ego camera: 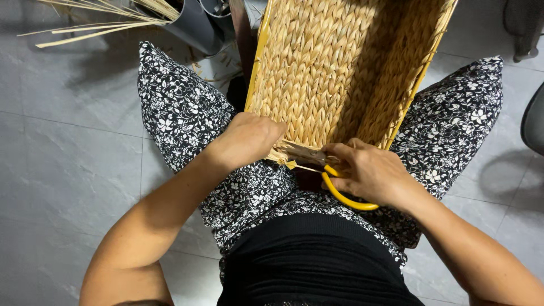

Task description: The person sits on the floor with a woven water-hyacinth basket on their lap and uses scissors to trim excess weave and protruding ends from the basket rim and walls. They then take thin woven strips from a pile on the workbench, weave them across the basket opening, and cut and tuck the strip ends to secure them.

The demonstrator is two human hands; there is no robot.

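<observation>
L hand point(246, 139) curled in a closed grip, R hand point(368, 173) fisted, both forearms angled inward.

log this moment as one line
left hand: grips basket edge | right hand: holds yellow scissors at that edge | basket: on lap | loose straw: on floor

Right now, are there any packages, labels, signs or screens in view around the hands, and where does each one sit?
None in view: no package, label, sign or screen.
What is there: a woven straw basket, rectangular, tan with a yellow rim, resting on the lap.
Left hand grips the basket's near edge.
Right hand holds yellow-handled scissors at that edge.
Grey containers with loose straw stand on the floor, top left.
</observation>
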